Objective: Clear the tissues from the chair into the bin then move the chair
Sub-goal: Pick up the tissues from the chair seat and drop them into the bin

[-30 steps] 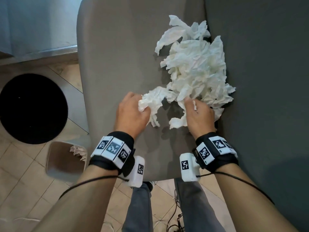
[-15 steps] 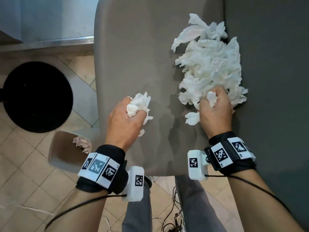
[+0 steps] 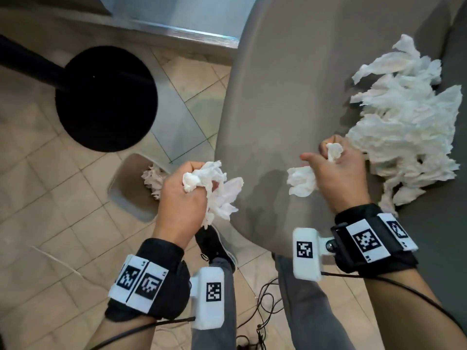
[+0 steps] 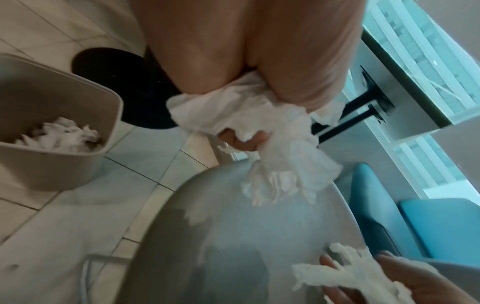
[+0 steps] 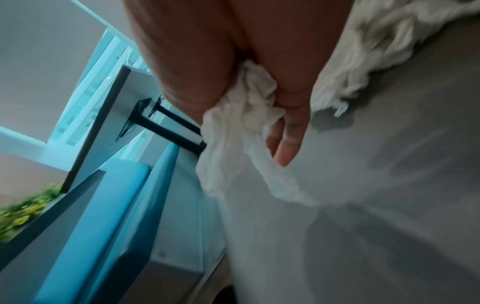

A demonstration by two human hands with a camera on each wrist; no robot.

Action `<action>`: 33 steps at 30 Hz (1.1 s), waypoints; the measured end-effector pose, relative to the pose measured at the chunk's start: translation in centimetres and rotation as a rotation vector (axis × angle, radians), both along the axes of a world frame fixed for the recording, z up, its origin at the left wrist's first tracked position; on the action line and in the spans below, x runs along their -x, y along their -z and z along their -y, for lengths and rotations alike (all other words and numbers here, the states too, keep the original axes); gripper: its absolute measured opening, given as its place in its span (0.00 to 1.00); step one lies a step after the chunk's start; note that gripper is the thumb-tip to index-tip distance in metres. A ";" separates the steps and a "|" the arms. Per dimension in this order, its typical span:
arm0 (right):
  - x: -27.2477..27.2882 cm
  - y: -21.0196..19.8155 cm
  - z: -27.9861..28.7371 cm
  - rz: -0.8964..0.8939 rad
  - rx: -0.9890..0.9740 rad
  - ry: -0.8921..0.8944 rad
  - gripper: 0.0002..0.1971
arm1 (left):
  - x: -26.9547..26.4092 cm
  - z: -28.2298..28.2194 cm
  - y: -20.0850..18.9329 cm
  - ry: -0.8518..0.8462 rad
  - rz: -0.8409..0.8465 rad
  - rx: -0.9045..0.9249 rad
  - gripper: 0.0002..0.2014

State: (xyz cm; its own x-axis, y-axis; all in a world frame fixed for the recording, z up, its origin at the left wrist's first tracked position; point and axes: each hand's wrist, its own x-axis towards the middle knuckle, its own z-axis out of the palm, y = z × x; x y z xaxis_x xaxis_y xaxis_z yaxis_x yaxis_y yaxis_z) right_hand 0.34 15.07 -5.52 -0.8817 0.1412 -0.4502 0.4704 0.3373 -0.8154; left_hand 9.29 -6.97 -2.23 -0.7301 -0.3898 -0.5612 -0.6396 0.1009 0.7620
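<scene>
A pile of crumpled white tissues [image 3: 404,130] lies on the grey chair seat [image 3: 273,102] at its right side. My left hand [image 3: 187,195] grips a wad of tissue [image 3: 217,190] at the seat's left front edge; the same wad [image 4: 275,156] shows in the left wrist view. My right hand [image 3: 333,170] grips another tissue clump [image 3: 303,183] above the seat, just left of the pile; the clump [image 5: 241,131] hangs from curled fingers. The beige bin [image 3: 126,188] stands on the floor left of the chair with tissues [image 4: 59,133] inside.
A black round table base [image 3: 106,97] with its post sits on the tiled floor beyond the bin. My legs and a dark shoe [image 3: 214,246] are at the chair's front. Cables [image 3: 262,306] trail on the floor. A dark grey chair back [image 3: 444,248] rises at the right.
Both hands have closed on tissues and lifted off the seat. The left hand has carried its wad leftward to the seat's edge near the bin; the right hand pulled a clump from the pile.
</scene>
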 end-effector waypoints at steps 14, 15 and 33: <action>-8.6 6.2 23.6 -0.066 0.028 -0.572 0.04 | -9.8 16.3 10.9 -0.095 0.178 0.377 0.07; -9.1 7.4 25.3 -0.055 0.026 -0.601 0.08 | -9.8 17.3 11.9 -0.062 0.184 0.384 0.06; -12.9 22.1 34.9 0.422 0.171 -0.810 0.29 | -12.2 25.0 24.9 0.047 0.408 0.174 0.35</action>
